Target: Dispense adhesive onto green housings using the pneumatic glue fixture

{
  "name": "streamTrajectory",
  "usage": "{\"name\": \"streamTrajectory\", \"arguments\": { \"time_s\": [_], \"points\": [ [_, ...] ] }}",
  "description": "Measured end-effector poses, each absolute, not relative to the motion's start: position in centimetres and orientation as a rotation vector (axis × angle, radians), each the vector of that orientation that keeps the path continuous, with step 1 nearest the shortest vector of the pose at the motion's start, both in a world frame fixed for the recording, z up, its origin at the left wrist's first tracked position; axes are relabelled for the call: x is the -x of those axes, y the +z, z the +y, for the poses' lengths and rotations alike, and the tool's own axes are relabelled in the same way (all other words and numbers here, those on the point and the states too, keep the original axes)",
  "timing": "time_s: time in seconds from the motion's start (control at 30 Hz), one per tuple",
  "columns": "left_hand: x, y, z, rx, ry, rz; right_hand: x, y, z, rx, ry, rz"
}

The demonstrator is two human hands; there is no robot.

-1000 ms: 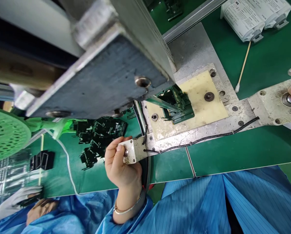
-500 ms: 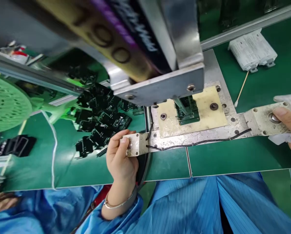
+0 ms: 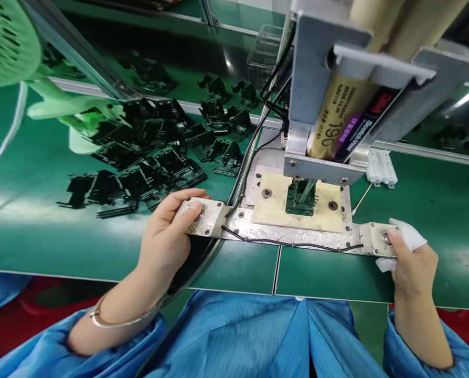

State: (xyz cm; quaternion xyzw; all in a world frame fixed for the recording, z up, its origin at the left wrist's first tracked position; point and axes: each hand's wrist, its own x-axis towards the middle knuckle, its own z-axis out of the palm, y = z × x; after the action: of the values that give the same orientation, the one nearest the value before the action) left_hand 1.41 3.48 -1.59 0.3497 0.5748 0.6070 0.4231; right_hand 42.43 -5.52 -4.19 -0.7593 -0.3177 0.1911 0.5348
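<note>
My left hand is closed around the left push-button block of a metal fixture, thumb on its button. My right hand grips the right push-button block, thumb on that button, with a crumpled white wipe also in its grasp. Between the hands, a black plastic part sits on a cream plate bolted to the fixture. Over it stands a glue dispenser holding a gold-and-black adhesive cartridge; its translucent nozzle reaches down to the part. Whether the nozzle touches it, I cannot tell.
Several black plastic parts lie heaped left of the fixture. A green fan stands at the far left. Black cables run beside the fixture. White cartridges and a cotton swab lie right. A clear box stands behind.
The camera view has shifted, so the dispenser now appears farther right and my right hand shows fully. Both hands keep their hold on the button blocks.
</note>
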Motion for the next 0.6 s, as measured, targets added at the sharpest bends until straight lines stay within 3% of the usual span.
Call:
{"name": "streamTrajectory", "arguments": {
  "time_s": [0.6],
  "points": [
    [-1.5, -1.2, 3.1, -0.893, 1.486, 1.452, -41.8, -3.3, -5.1, 1.742, 0.514, -0.631]
  ]
}}
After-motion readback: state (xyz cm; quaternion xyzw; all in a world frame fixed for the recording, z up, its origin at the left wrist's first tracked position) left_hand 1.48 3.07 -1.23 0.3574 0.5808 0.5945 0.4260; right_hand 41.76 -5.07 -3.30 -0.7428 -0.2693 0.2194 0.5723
